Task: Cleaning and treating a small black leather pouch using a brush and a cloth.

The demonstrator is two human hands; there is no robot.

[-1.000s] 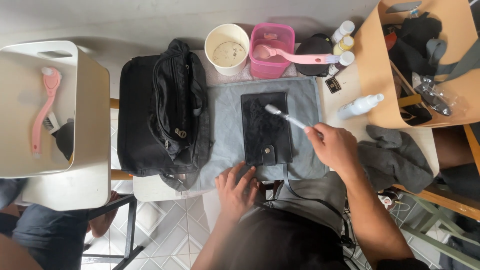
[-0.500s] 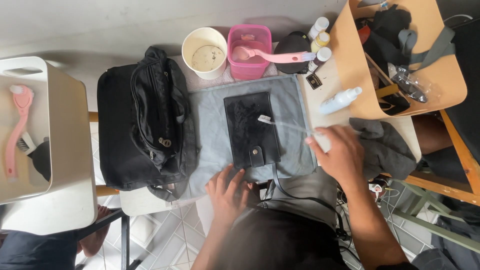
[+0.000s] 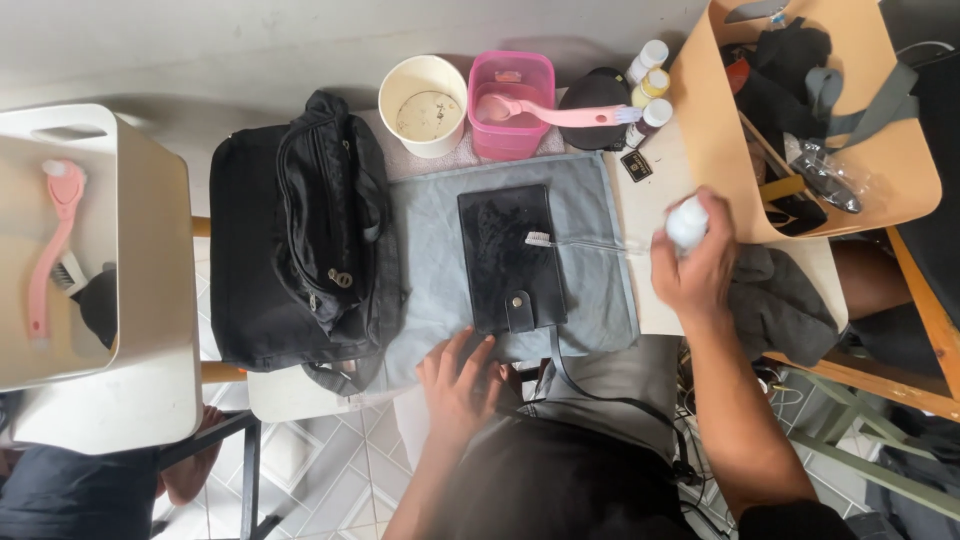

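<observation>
White table surface carries the work, with pale floor tiles visible below its near edge. At the left stands a white bin holding a pink brush. A large black bag lies on the table's left part, touching a grey cloth spread at the centre. A flat black pouch with a snap tab lies on the cloth. Behind the cloth stand a white cup and a pink container with a pink-handled brush across it.

Left hand: fingers spread flat, pressing the near edge of the cloth just below the pouch. Right hand: fingers closed around a small white spray bottle, held right of the cloth. A clear-handled toothbrush lies with its head on the pouch.
</observation>
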